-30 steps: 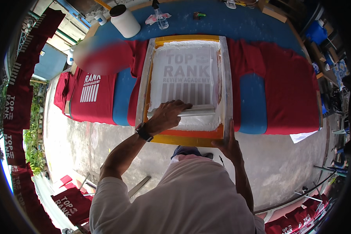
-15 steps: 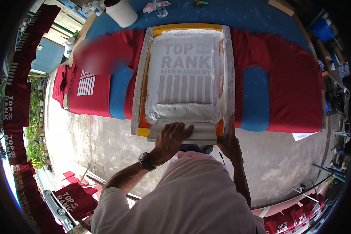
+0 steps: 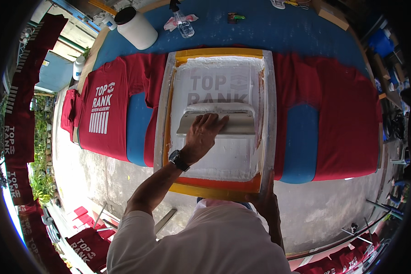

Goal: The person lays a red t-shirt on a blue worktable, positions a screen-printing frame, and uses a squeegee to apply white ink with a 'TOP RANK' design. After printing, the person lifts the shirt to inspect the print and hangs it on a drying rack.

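My left hand [image 3: 202, 137] is closed over a wide metal squeegee [image 3: 236, 124], which crosses the middle of a screen printing frame [image 3: 270, 118]. White ink [image 3: 219, 107] is heaped along the squeegee's far edge and hides part of the lettering on the mesh. Nearer to me, the mesh [image 3: 214, 157] is coated with a thin whitish film. At the frame's near right corner, my right hand [image 3: 266, 203] grips the edge; its fingers are partly hidden. Under the frame lies red fabric [image 3: 151, 141], showing at both sides.
A printed red T-shirt [image 3: 106, 132] lies left on the blue table [image 3: 137, 130], a plain red shirt [image 3: 342, 114] right. Beyond stand a white tub [image 3: 139, 32] and a clear spray bottle [image 3: 185, 28]. More red shirts [image 3: 20, 118] hang at the far left.
My left hand has pushed the squeegee from the frame's near end to its middle, with ink ahead of it. My right hand stays at the near right corner. The view has shifted.
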Demonstrator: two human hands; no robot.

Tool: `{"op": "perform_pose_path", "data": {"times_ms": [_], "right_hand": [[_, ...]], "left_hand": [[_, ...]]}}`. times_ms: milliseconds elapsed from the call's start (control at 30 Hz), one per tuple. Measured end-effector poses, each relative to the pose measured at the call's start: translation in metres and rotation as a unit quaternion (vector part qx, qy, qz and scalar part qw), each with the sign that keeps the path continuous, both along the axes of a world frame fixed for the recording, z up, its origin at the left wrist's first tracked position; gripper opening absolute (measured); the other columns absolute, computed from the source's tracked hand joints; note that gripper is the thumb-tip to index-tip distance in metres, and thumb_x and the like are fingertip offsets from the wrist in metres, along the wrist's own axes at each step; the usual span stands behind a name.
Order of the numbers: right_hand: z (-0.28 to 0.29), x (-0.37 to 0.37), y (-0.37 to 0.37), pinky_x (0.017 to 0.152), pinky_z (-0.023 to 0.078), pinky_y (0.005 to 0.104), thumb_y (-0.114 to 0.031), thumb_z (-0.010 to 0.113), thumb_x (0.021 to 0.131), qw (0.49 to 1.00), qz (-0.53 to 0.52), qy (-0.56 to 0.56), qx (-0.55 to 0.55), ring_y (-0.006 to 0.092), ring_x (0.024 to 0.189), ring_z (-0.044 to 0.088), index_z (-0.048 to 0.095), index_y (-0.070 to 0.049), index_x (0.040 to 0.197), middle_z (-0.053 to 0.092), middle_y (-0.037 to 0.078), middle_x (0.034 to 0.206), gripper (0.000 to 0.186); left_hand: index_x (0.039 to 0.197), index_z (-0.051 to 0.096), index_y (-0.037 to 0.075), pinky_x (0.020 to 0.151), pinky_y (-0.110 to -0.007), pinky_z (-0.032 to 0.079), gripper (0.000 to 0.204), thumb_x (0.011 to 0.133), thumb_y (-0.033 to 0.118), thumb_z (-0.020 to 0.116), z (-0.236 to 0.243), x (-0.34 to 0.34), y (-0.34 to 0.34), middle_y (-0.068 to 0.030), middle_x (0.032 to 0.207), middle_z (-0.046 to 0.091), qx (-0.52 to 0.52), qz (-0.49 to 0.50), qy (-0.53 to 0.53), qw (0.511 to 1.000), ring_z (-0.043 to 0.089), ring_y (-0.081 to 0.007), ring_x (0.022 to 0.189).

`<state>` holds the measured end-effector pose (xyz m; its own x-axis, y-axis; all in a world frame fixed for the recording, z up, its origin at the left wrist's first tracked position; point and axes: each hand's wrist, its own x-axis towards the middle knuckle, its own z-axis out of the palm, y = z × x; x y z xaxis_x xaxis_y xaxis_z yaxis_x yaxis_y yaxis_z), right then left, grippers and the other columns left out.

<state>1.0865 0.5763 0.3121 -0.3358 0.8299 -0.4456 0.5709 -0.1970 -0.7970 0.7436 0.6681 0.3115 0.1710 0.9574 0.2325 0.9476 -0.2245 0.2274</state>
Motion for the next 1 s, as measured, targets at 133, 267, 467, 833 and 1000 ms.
{"op": "perform_pose_path", "data": {"times_ms": [133,267,467,833,1000], "right_hand": [[0.004,-0.004,0.009,0.099,0.061,0.0538,-0.027,0.092,0.084,1.0,0.004,-0.013,0.0,0.0482,0.12,0.072,0.004,-0.004,0.173,0.07,0.025,0.138,0.127],[0.005,-0.006,0.012,0.099,0.061,0.0537,-0.028,0.093,0.083,1.0,0.005,-0.024,0.007,0.048,0.12,0.072,0.005,-0.004,0.173,0.07,0.025,0.138,0.128],[0.007,-0.006,0.007,0.099,0.061,0.0535,-0.03,0.093,0.083,0.999,0.008,-0.048,-0.003,0.0476,0.12,0.072,0.006,-0.004,0.172,0.07,0.025,0.138,0.128],[-0.018,-0.001,-0.005,0.096,0.064,0.0514,-0.058,0.086,0.089,0.997,0.015,0.013,0.077,0.0464,0.119,0.073,0.003,-0.002,0.172,0.069,0.028,0.138,0.13],[-0.022,0.003,-0.008,0.096,0.064,0.0529,-0.055,0.087,0.089,0.996,0.01,0.021,0.081,0.0474,0.119,0.073,0.003,-0.004,0.172,0.07,0.028,0.137,0.129]], "left_hand": [[0.136,0.069,0.012,0.1,-0.044,0.056,0.057,0.082,-0.01,0.068,-0.001,-0.045,0.105,-0.0081,0.111,0.066,0.057,-0.036,0.005,0.998,0.069,-0.0288,0.108],[0.143,0.067,0.015,0.103,-0.045,0.057,0.062,0.086,-0.008,0.067,0.016,-0.07,0.156,-0.01,0.123,0.072,-0.017,-0.064,0.026,0.997,0.07,-0.0298,0.116],[0.152,0.062,0.014,0.109,-0.046,0.056,0.066,0.089,-0.004,0.058,0.05,-0.1,0.166,-0.0196,0.137,0.07,-0.119,-0.041,0.003,0.992,0.069,-0.0338,0.124],[0.142,0.069,0.015,0.096,-0.054,0.061,0.06,0.084,-0.003,0.066,0.002,-0.115,0.157,-0.0186,0.118,0.076,-0.053,-0.028,0.004,0.998,0.074,-0.0363,0.11],[0.144,0.064,0.009,0.093,-0.05,0.058,0.058,0.088,-0.005,0.065,0.015,-0.052,0.034,-0.0126,0.113,0.07,-0.077,-0.002,0.038,0.996,0.07,-0.0325,0.104]]}}
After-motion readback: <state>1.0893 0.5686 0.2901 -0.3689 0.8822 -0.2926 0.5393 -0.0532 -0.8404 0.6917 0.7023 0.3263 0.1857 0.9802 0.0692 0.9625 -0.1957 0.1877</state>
